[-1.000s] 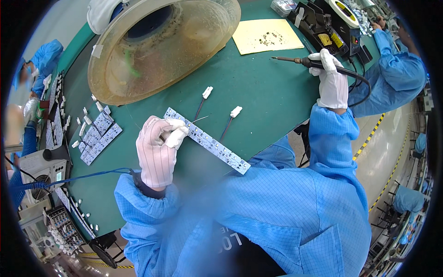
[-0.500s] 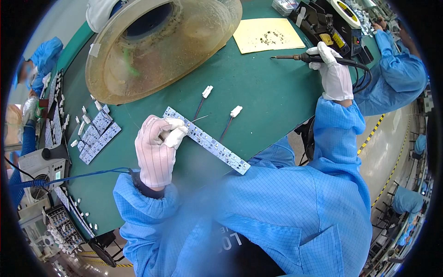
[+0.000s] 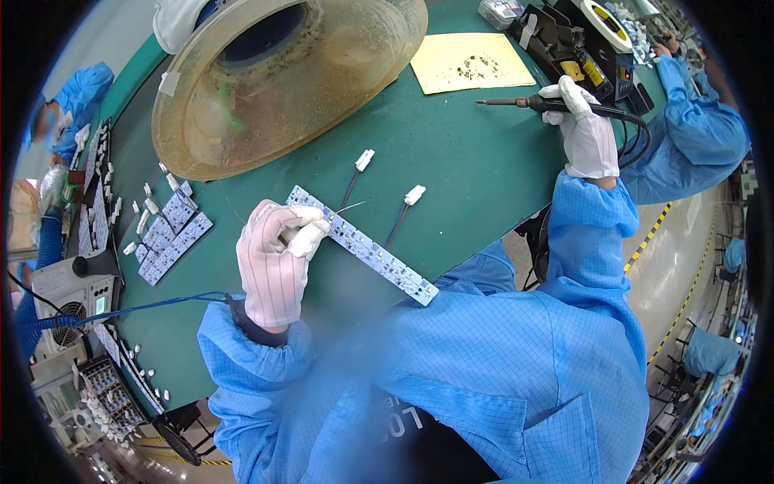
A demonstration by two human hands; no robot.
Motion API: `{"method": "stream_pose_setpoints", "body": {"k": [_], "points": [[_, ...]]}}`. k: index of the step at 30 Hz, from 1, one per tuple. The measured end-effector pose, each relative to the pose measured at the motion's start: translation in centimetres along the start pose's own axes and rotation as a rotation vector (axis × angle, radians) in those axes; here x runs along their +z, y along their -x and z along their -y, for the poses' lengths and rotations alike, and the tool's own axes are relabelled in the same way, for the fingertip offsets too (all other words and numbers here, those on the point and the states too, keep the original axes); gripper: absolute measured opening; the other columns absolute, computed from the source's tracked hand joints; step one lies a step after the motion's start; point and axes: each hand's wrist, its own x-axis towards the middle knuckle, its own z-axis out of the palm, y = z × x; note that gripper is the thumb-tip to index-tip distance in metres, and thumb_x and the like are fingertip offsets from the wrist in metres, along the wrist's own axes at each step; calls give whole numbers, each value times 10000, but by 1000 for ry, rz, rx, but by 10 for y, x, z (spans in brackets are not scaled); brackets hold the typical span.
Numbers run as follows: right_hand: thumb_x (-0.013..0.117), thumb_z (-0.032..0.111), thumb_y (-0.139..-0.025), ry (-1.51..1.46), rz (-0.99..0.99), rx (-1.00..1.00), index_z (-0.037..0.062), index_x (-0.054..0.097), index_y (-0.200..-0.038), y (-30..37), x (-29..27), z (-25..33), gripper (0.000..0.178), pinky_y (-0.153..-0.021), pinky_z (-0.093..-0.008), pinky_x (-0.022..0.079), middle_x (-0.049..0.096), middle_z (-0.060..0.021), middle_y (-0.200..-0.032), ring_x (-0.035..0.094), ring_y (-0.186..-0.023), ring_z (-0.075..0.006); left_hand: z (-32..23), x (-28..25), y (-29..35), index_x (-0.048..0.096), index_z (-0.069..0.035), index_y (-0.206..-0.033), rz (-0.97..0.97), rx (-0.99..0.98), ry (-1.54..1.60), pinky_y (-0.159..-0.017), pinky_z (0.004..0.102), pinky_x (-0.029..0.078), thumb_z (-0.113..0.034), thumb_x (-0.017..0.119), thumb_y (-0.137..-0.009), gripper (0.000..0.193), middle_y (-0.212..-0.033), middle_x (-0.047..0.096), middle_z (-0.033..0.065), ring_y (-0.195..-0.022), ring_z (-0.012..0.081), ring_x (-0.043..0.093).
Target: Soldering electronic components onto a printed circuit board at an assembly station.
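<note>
My left hand, in a striped white glove, is closed in a pinch beside a long, narrow circuit board. A thin strand of solder wire sticks out from its fingertips across the board. The board lies slanted, its lower end by my blue smock. Two white connectors on short dark and red leads lie beyond its far edge. At the right, my gloved right hand is closed round a soldering iron, held with its tip pointing left over the green mat.
A large hazy, cone-shaped hood stands at the back left. Several boards with connectors lie left of my hand. A yellow sponge sheet with dark specks lies near the black iron stand. Co-workers sit on both sides.
Both hands keep their grip and pose. The whole view has shifted very slightly; nothing else visibly differs.
</note>
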Motion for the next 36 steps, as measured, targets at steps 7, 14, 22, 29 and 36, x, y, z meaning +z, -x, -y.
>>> {"method": "stream_pose_setpoints", "body": {"k": [7,14,22,29,36], "points": [[586,341,-945,-348,66,56,-42,661,-877,18,5,13,397,-620,-275,411,618,-124,-813,482,-634,-154,3,-8,-6,573,-10,-799,-109,-45,170,-636,290,459,35,686,-708,152,-810,588,112,-720,215,559],[441,542,-952,-337,359,30,-16,589,-1026,85,58,28,582,-761,-318,438,585,-130,-839,529,-772,-184,43,-43,7,703,-91,-864,-17,297,-513,-667,312,494,-70,733,-681,186,-897,607,6,-784,195,583],[683,200,-809,-61,412,-145,-58,627,-1037,141,119,43,349,-740,-287,485,621,-132,-911,603,-782,-185,63,-40,17,646,-83,-762,-210,168,-253,-661,328,485,-107,760,-675,146,-819,588,19,-770,223,572],[692,190,-808,47,431,-331,-68,643,-1034,144,144,35,346,-752,-257,489,661,-105,-776,625,-713,-150,66,-35,15,611,-85,-785,-235,241,-211,-690,354,472,-129,732,-702,153,-749,575,51,-745,246,561],[699,165,-770,226,462,-342,-37,663,-1043,141,159,32,342,-795,-272,500,681,-103,-794,641,-710,-146,77,-30,19,642,-36,-818,-203,148,-267,-664,332,486,-109,732,-735,143,-833,590,57,-779,236,573]]}}
